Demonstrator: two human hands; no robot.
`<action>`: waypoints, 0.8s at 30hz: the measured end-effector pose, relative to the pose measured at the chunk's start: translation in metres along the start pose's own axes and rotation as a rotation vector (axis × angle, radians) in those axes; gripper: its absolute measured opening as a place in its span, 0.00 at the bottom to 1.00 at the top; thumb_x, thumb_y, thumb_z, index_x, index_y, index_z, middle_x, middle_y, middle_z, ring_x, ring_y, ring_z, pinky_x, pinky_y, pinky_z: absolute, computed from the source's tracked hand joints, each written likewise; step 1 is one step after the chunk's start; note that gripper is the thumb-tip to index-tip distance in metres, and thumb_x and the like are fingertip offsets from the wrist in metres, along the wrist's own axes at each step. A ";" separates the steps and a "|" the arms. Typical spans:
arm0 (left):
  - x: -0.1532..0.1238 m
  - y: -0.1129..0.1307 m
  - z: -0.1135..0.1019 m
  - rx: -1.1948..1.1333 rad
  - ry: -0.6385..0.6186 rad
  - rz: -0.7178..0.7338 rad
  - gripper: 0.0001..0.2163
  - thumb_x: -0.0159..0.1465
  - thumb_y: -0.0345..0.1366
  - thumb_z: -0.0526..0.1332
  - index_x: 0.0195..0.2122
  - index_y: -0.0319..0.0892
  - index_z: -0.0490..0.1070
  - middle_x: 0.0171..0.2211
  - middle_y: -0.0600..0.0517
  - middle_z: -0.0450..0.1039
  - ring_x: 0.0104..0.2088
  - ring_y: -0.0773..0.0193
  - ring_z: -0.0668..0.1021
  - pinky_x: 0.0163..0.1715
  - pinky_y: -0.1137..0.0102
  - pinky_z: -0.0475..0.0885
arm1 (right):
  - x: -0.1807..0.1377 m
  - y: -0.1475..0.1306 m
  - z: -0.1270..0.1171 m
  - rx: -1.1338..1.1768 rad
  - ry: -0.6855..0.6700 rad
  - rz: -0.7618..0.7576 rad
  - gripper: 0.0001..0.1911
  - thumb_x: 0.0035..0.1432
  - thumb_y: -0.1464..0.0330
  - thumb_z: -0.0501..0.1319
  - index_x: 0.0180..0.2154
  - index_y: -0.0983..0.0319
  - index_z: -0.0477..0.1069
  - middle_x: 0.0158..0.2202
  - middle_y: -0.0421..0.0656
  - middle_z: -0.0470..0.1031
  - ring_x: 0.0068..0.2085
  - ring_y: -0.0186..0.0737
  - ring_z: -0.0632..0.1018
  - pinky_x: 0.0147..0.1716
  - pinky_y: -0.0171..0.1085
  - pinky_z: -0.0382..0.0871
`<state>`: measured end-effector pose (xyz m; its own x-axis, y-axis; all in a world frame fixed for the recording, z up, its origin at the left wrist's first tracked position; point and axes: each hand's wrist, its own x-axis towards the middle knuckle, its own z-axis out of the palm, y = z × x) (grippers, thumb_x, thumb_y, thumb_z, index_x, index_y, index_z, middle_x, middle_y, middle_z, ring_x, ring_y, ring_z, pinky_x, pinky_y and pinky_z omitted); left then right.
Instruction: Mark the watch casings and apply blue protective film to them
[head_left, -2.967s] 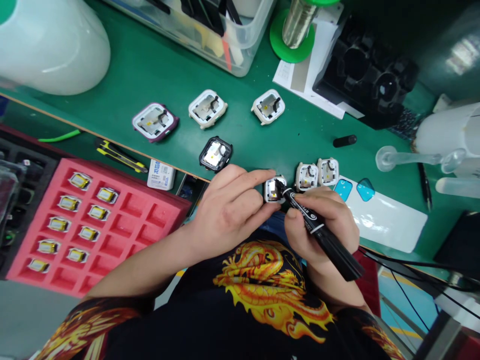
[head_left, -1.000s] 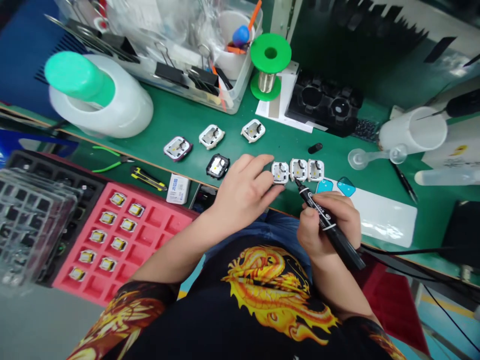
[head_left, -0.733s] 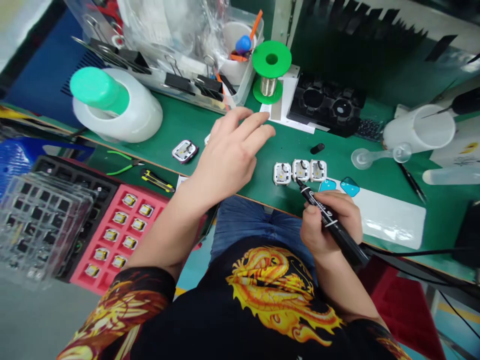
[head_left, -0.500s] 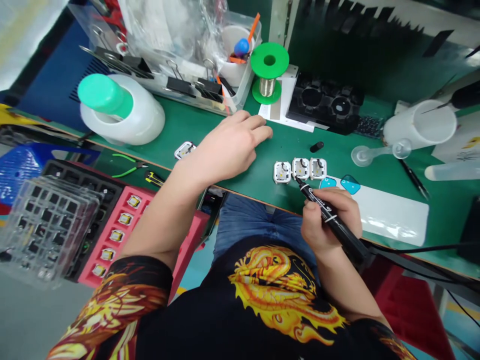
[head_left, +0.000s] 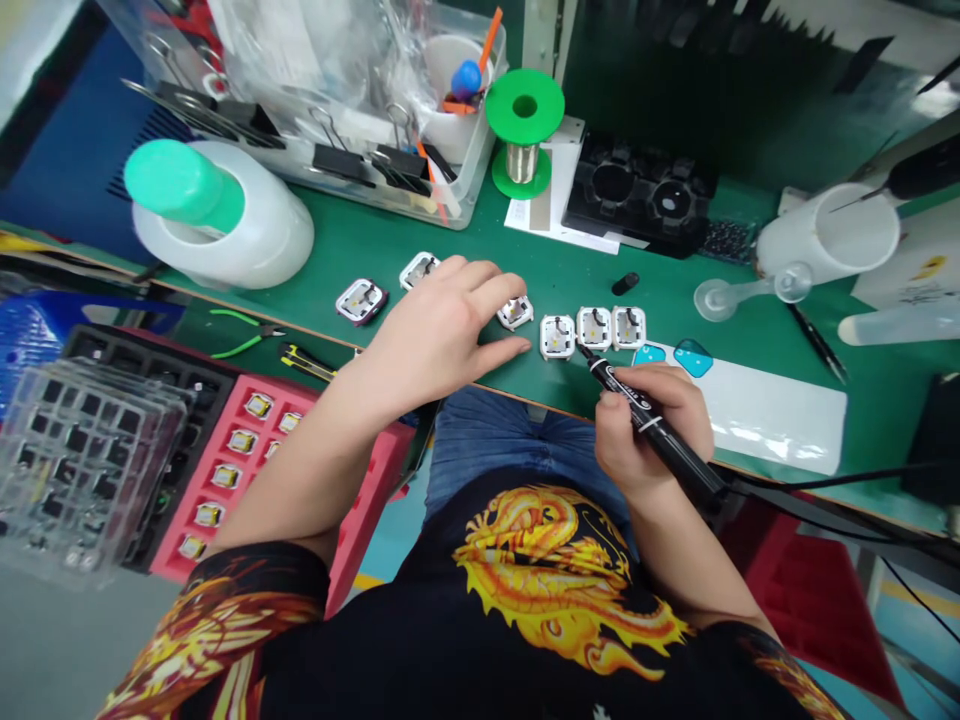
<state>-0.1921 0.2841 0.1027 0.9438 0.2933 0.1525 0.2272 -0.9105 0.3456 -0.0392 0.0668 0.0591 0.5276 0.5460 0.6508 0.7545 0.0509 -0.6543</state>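
Note:
My right hand (head_left: 656,420) is closed around a black marker pen (head_left: 651,418), uncapped, its tip pointing at the near side of a row of three small white square watch cases. In that row are a left watch case (head_left: 557,338), a middle watch case (head_left: 593,328) and a right watch case (head_left: 628,327), open with parts inside. My left hand (head_left: 450,325) lies spread, thumb and fingers apart, partly over another watch case (head_left: 515,312); whether it touches the case I cannot tell. Left of it lie a watch case (head_left: 418,270) and a darker-edged one (head_left: 361,301).
The black pen cap (head_left: 625,284) lies beyond the row. A solder spool (head_left: 521,165) and a white bottle (head_left: 277,230) stand farther back. Blue-green film pieces touch a white sheet (head_left: 780,410) at right. Pliers (head_left: 238,345) and a pink foam tray (head_left: 225,495) are at left.
My left hand has drawn back a little, its thumb now apart from its fingers, and watch cases beside it have come into view. The marker tip has shifted slightly left. The view has moved a bit.

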 end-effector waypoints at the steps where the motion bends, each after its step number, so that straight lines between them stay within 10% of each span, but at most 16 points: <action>1: 0.000 0.001 0.005 0.010 0.027 -0.016 0.18 0.73 0.40 0.68 0.61 0.43 0.72 0.53 0.42 0.78 0.53 0.45 0.77 0.55 0.53 0.72 | 0.000 0.000 0.000 -0.001 0.000 -0.002 0.09 0.66 0.65 0.70 0.48 0.56 0.79 0.37 0.39 0.81 0.37 0.41 0.81 0.39 0.41 0.78; 9: -0.019 0.021 0.005 -0.062 0.220 -0.039 0.10 0.73 0.30 0.64 0.55 0.44 0.74 0.53 0.44 0.80 0.52 0.50 0.79 0.55 0.53 0.73 | 0.000 0.000 0.001 -0.002 0.004 -0.005 0.09 0.66 0.65 0.70 0.48 0.56 0.79 0.37 0.39 0.81 0.37 0.40 0.81 0.38 0.41 0.77; 16: -0.054 0.041 0.009 -0.135 0.046 0.076 0.13 0.74 0.31 0.65 0.58 0.41 0.73 0.58 0.40 0.80 0.51 0.49 0.81 0.52 0.54 0.77 | -0.001 0.002 0.000 -0.017 -0.039 -0.009 0.11 0.66 0.63 0.70 0.49 0.56 0.77 0.38 0.40 0.80 0.38 0.42 0.81 0.40 0.43 0.78; 24: -0.063 0.041 0.039 -0.352 0.337 -0.103 0.15 0.72 0.34 0.70 0.58 0.46 0.74 0.59 0.43 0.82 0.56 0.53 0.83 0.57 0.55 0.77 | 0.005 -0.008 -0.006 0.008 -0.089 -0.014 0.10 0.66 0.64 0.70 0.48 0.56 0.77 0.37 0.41 0.80 0.35 0.43 0.82 0.37 0.45 0.79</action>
<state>-0.2334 0.2169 0.0712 0.7773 0.5077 0.3716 0.1655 -0.7348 0.6578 -0.0405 0.0640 0.0701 0.4796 0.6174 0.6235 0.7586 0.0655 -0.6483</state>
